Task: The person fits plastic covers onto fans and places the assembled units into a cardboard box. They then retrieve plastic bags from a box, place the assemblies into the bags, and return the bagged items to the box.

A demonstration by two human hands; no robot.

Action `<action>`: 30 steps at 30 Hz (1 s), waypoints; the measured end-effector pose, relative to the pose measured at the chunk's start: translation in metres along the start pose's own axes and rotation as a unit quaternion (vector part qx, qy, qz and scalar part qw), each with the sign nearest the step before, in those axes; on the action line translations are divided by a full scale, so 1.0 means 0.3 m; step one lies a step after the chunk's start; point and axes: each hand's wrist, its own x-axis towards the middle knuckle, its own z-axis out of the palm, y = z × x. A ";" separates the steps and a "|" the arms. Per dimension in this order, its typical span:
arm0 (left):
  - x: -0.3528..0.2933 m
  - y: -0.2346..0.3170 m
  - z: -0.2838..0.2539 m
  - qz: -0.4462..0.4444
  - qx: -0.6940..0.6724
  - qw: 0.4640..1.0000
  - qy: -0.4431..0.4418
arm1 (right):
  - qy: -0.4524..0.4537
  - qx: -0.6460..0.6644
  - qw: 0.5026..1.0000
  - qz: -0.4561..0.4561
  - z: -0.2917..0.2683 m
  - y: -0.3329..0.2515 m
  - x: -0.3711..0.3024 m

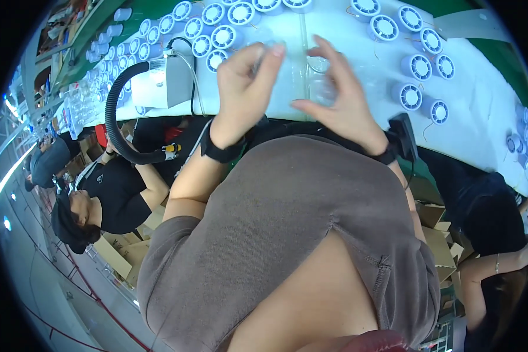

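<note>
Both hands are raised over the near edge of the white table point(293, 88). My left hand point(240, 91) has its fingers curled in towards the thumb; what it holds, if anything, is hard to make out. My right hand point(346, 105) is spread, thumb stretched out towards the left hand and fingers apart, with some blur. Beside its fingers is a see-through round plastic piece point(318, 63), which it does not appear to grip. Pale blue cylinders with slotted, fan-like round tops, such as this one point(223, 37), stand just beyond my left hand.
More cylinders stand at the right point(420, 67), some with thin wires. A white box point(164, 82) with a cable and a black ribbed hose point(112, 111) stands on the left. Co-workers sit on either side, one in a black shirt point(120, 190). Cardboard boxes point(120, 252) lie below.
</note>
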 end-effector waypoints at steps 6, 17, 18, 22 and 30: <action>-0.028 -0.057 -0.097 0.229 0.012 0.972 0.051 | -0.264 0.140 0.950 0.089 0.088 -0.036 0.034; -0.282 -0.200 -0.080 -0.300 -0.630 0.712 0.080 | -0.295 -0.221 0.881 -0.297 0.244 -0.039 -0.008; -0.326 -0.214 -0.075 -0.274 -0.570 0.760 0.148 | -0.320 -0.207 0.858 -0.344 0.249 -0.046 -0.018; -0.465 -0.286 -0.109 -0.139 -0.446 0.769 0.437 | -0.419 0.150 0.885 -0.135 0.323 -0.043 -0.096; -1.021 -0.159 -0.080 -0.180 0.400 0.678 0.590 | -0.721 0.251 0.448 0.465 0.617 -0.226 -0.529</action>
